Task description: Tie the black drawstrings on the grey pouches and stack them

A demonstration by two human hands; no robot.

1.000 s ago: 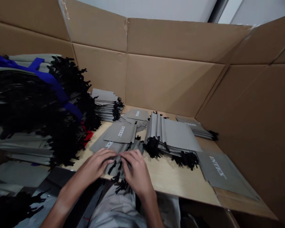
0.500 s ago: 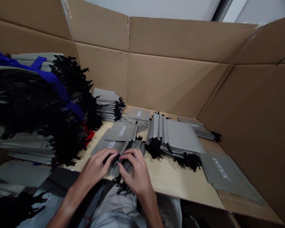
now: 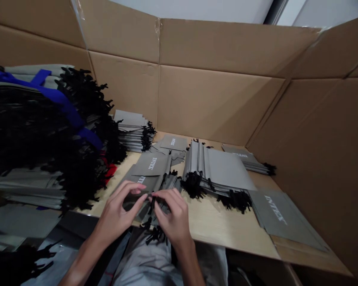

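My right hand (image 3: 173, 212) pinches a black cord (image 3: 151, 200) between thumb and fingertips, above the table's front edge. Close beside it, my left hand (image 3: 117, 212) has thumb and forefinger parted, the thumb tip right by the cord. Grey pouches printed INTEX (image 3: 149, 163) lie just beyond the left hand. Under and behind the fingers is a bunch of narrow, overlapping grey pouches (image 3: 170, 182) with black cord ends. More knotted black cord ends (image 3: 155, 234) hang over the edge below my hands. The fingers partly hide the pouch at the cord.
A tall heap of grey pouches with black cords (image 3: 83, 159), tied by a blue strap (image 3: 65, 101), stands at left. Stacked pouches (image 3: 226, 167) sit right of my hands. Flat INTEX pouches (image 3: 286, 216) lie farther right. Cardboard walls (image 3: 214, 103) surround the table (image 3: 220, 226).
My left forefinger has lifted away from the thumb, which has come closer to the right fingertips. The right hand has stayed at the cord, its fingers drawn closer together.
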